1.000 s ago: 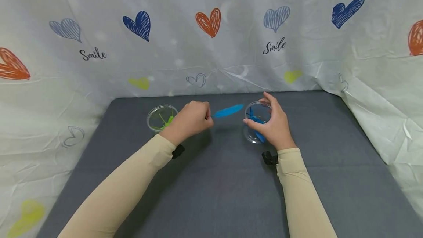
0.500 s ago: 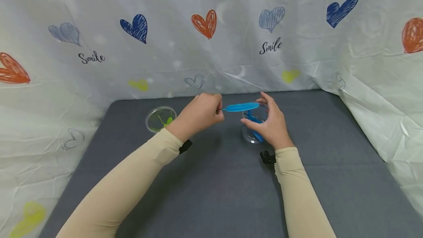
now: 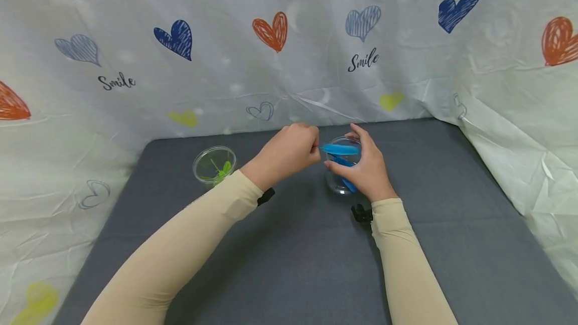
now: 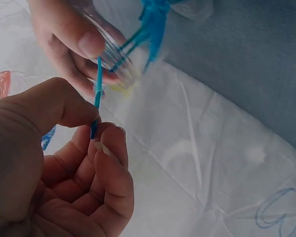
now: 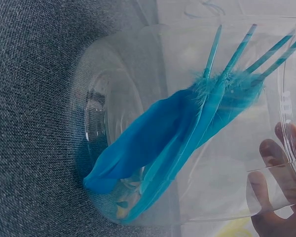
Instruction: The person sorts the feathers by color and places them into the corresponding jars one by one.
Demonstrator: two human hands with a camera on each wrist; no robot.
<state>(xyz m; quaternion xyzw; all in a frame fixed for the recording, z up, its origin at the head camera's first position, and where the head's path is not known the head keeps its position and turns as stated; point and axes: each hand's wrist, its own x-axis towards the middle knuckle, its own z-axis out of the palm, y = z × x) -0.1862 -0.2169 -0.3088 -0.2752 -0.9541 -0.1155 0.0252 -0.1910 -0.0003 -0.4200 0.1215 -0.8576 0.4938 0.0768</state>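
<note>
My left hand (image 3: 293,148) pinches the bare quill end of a blue feather (image 3: 340,150) between thumb and fingers. In the head view the feather lies level across the mouth of a clear jar (image 3: 335,184). That jar stands on the table, and my right hand (image 3: 368,170) grips it near the rim, thumb at the near side and fingers at the far side. Several blue feathers (image 5: 172,138) lean inside it, quills up, as the right wrist view shows. Only the quill (image 4: 97,94) of the pinched feather shows plainly in the left wrist view.
A second clear jar (image 3: 195,167) stands left of my left forearm, with green feathers (image 3: 224,168) in it; the forearm partly hides it. A grey cloth (image 3: 289,265) covers the table. Behind it hangs a white curtain (image 3: 307,79) printed with hearts.
My left hand has moved right with the blue feather, from the gap between the jars to over the right jar's mouth. My right hand has kept its grip on the jar.
</note>
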